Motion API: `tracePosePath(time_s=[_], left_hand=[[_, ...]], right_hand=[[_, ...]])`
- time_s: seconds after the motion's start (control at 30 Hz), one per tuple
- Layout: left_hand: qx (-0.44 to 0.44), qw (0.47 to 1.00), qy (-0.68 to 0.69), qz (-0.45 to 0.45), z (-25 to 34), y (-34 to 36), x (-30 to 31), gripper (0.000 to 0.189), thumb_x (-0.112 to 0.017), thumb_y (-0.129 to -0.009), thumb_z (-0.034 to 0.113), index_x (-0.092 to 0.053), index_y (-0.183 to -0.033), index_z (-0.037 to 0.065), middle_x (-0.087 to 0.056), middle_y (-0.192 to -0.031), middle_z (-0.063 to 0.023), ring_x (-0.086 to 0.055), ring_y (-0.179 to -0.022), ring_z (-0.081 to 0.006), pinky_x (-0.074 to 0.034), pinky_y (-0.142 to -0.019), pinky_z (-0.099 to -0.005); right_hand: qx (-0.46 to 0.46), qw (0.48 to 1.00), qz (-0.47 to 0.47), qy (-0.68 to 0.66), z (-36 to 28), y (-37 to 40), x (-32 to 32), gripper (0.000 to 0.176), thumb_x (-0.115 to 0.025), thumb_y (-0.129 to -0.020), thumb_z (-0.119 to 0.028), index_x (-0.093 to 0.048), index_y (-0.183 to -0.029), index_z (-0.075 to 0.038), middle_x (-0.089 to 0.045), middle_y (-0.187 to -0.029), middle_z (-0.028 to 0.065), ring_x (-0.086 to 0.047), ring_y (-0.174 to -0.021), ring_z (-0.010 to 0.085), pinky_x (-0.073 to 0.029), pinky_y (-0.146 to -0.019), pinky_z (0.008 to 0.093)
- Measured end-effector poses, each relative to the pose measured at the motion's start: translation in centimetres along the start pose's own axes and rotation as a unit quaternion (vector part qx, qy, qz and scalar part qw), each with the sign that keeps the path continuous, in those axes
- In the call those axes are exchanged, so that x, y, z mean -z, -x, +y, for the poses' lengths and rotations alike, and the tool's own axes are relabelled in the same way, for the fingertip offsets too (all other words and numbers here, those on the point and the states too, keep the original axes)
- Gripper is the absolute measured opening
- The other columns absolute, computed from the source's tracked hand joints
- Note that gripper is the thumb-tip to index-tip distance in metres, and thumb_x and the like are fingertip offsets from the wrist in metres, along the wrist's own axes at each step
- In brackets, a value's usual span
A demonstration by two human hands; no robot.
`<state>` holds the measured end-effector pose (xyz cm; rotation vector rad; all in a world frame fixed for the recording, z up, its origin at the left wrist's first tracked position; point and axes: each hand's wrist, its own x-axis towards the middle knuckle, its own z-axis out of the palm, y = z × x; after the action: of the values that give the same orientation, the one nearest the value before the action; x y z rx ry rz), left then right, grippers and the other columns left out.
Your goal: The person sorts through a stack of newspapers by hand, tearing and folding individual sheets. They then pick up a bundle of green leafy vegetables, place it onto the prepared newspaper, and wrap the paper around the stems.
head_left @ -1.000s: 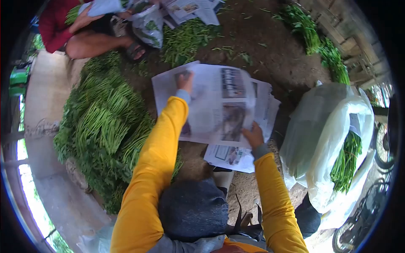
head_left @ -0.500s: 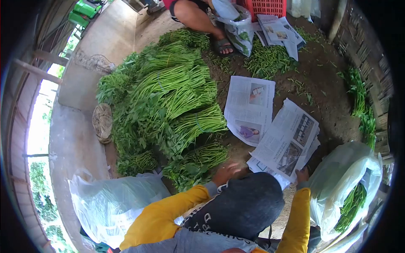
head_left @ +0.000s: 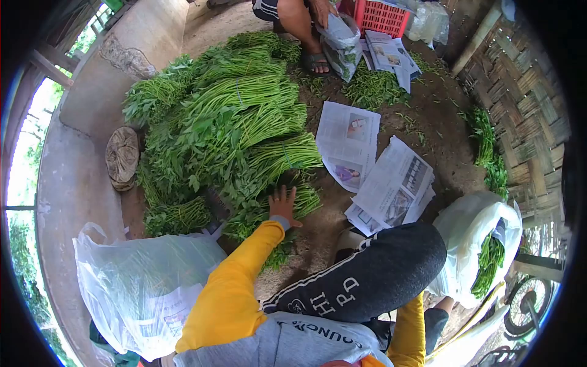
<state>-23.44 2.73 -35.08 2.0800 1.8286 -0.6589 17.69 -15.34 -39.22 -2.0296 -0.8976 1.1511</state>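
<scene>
My left hand (head_left: 282, 205) reaches out in a yellow sleeve, fingers spread, over the nearest bundle of leafy green stems (head_left: 302, 199). A ring shows on one finger. Just beyond it lies a bigger bundle (head_left: 287, 153) with a thin tie around its stems, part of a large heap of tied greens (head_left: 244, 107). My right arm (head_left: 408, 330) runs up behind my bent knee (head_left: 416, 251), which hides the right hand. Past the knee, overlapping newspaper sheets (head_left: 394, 186) lie on the dirt floor, beside another single sheet (head_left: 348, 144).
Plastic bags of greens stand at left (head_left: 147, 281) and right (head_left: 449, 238). Across from me, a person (head_left: 296, 27) holds a small clear bag (head_left: 342, 46) near a red crate (head_left: 382, 18). Trimmed stems (head_left: 376, 88) litter the floor. A woven wall (head_left: 513, 92) borders the right.
My left hand has moved forward and left, from the floor onto the bundle. My right hand has left the newspaper edge and gone out of sight behind the knee. The view has shifted.
</scene>
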Motion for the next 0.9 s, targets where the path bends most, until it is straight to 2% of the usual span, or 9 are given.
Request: tracePosePath(time_s=[0.2, 0.4, 0.5, 0.6, 0.7, 0.73, 0.77, 0.8, 0.9], left_hand=[[0.005, 0.999, -0.016, -0.028, -0.8, -1.5, -2.7, 0.122, -0.082, -0.061, 0.044, 0.003, -0.147, 0.023, -0.026, -0.145, -0.0156, -0.034, -0.128, -0.0374, -0.030, -0.103, -0.0510], [-0.044, 0.997, 0.045, 0.047, -2.6, 1.6, -3.8, 0.118, -0.082, -0.061, 0.034, -0.003, -0.146, 0.017, -0.037, -0.135, -0.0147, -0.042, -0.120, -0.0355, -0.035, -0.101, -0.0458], [-0.075, 0.989, 0.115, 0.060, -3.6, 4.1, -1.9, 0.118, -0.084, -0.058, 0.029, -0.007, -0.146, 0.014, -0.041, -0.130, -0.0150, -0.043, -0.117, -0.0365, -0.038, -0.098, -0.0437], [-0.127, 0.963, 0.207, 0.117, -5.2, 6.8, 1.5, 0.114, -0.084, -0.053, 0.020, -0.016, -0.144, 0.010, -0.044, -0.125, -0.0171, -0.044, -0.114, -0.0394, -0.041, -0.095, -0.0442], [-0.183, 0.904, 0.327, 0.206, -6.3, 9.9, 6.5, 0.110, -0.084, -0.048, 0.014, -0.025, -0.141, 0.008, -0.045, -0.121, -0.0191, -0.047, -0.110, -0.0406, -0.043, -0.092, -0.0441], [-0.232, 0.871, 0.328, 0.282, -6.7, 9.8, 7.2, 0.101, -0.082, -0.050, 0.011, -0.032, -0.137, 0.007, -0.045, -0.120, -0.0202, -0.048, -0.108, -0.0410, -0.043, -0.092, -0.0437], [-0.259, 0.862, 0.294, 0.322, -6.7, 9.8, 8.0, 0.097, -0.082, -0.051, 0.012, -0.034, -0.136, 0.007, -0.046, -0.120, -0.0202, -0.048, -0.108, -0.0406, -0.043, -0.092, -0.0435], [-0.286, 0.848, 0.260, 0.362, -5.7, 11.2, 11.4, 0.093, -0.081, -0.053, 0.014, -0.036, -0.135, 0.007, -0.046, -0.119, -0.0201, -0.048, -0.108, -0.0402, -0.043, -0.092, -0.0433], [-0.305, 0.778, 0.297, 0.462, -1.8, 15.8, 18.6, 0.079, -0.078, -0.059, 0.020, -0.044, -0.129, 0.006, -0.047, -0.118, -0.0194, -0.049, -0.108, -0.0375, -0.042, -0.092, -0.0416]], right_hand=[[-0.064, 0.982, -0.047, -0.172, 1.3, 3.6, 0.9, 0.065, -0.066, -0.078, -0.024, -0.040, -0.130, 0.005, -0.056, -0.118, 0.0211, -0.054, -0.109, 0.0285, -0.045, -0.092, 0.0373], [-0.096, 0.932, -0.089, -0.339, 3.4, 4.4, 2.6, 0.062, -0.064, -0.080, -0.024, -0.041, -0.130, 0.004, -0.056, -0.117, 0.0204, -0.054, -0.109, 0.0282, -0.045, -0.092, 0.0370], [-0.079, 0.895, -0.115, -0.424, 3.5, 3.5, 4.4, 0.061, -0.063, -0.081, -0.025, -0.041, -0.130, 0.004, -0.057, -0.117, 0.0200, -0.054, -0.109, 0.0281, -0.045, -0.091, 0.0368], [-0.040, 0.851, -0.157, -0.500, 2.0, 1.9, 6.8, 0.060, -0.063, -0.082, -0.025, -0.042, -0.130, 0.004, -0.057, -0.116, 0.0196, -0.054, -0.109, 0.0279, -0.045, -0.091, 0.0367], [0.047, 0.871, -0.164, -0.461, -2.1, 0.7, 9.0, 0.059, -0.062, -0.083, -0.025, -0.042, -0.130, 0.004, -0.058, -0.116, 0.0192, -0.054, -0.109, 0.0278, -0.045, -0.091, 0.0365], [0.099, 0.913, -0.128, -0.374, -5.3, 1.6, 9.6, 0.055, -0.059, -0.085, -0.026, -0.043, -0.129, 0.003, -0.059, -0.114, 0.0175, -0.056, -0.106, 0.0265, -0.046, -0.089, 0.0359], [0.144, 0.945, -0.083, -0.281, -8.7, 2.5, 10.2, 0.051, -0.055, -0.088, -0.027, -0.044, -0.129, 0.002, -0.060, -0.113, 0.0159, -0.057, -0.104, 0.0251, -0.046, -0.086, 0.0353], [0.190, 0.964, -0.036, -0.184, -12.6, 4.0, 11.2, 0.047, -0.052, -0.091, -0.027, -0.044, -0.128, 0.000, -0.061, -0.111, 0.0142, -0.058, -0.101, 0.0238, -0.047, -0.084, 0.0346], [0.131, 0.953, -0.078, -0.261, -21.8, 8.1, 12.6, 0.050, -0.050, -0.092, -0.037, -0.046, -0.128, -0.003, -0.060, -0.112, 0.0120, -0.059, -0.093, 0.0186, -0.048, -0.077, 0.0299]])
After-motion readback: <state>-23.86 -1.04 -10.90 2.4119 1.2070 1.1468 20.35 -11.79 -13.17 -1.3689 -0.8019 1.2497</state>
